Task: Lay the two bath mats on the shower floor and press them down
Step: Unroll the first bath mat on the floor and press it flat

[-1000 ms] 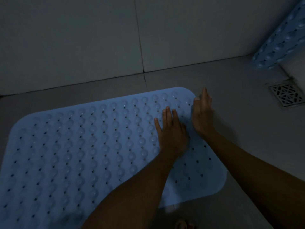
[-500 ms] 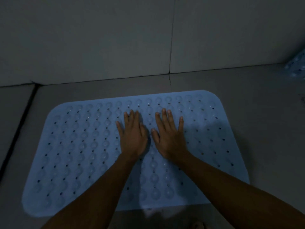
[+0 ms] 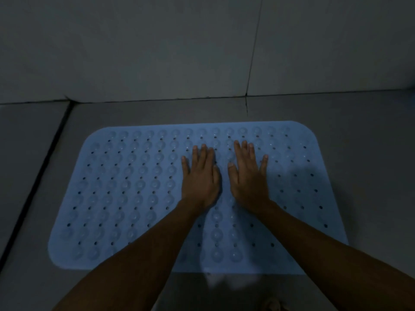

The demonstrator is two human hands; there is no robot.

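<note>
Dim light, head view. You had the blue bath mat (image 3: 134,187) lying flat on the grey tiled shower floor (image 3: 370,135), its far long edge near the foot of the wall (image 3: 157,46) but apart from it. Your left hand (image 3: 200,178) and right hand (image 3: 248,177) lay palm down side by side on the middle of the mat, close together but not touching. All fingers were straight and slightly spread, grasping nothing, flat on the mat's bumpy surface. Whether you pressed hard or only rested there could not be read from the picture.

Your forearms covered part of the mat's near half, and their shadow darkened the patch right of the right hand, where the bumps were hard to make out. The mat's near edge was partly lost in a pale blur on the floor. At the bottom edge a small rounded shape, possibly toes, was cut off. Only one mat could be made out.
</note>
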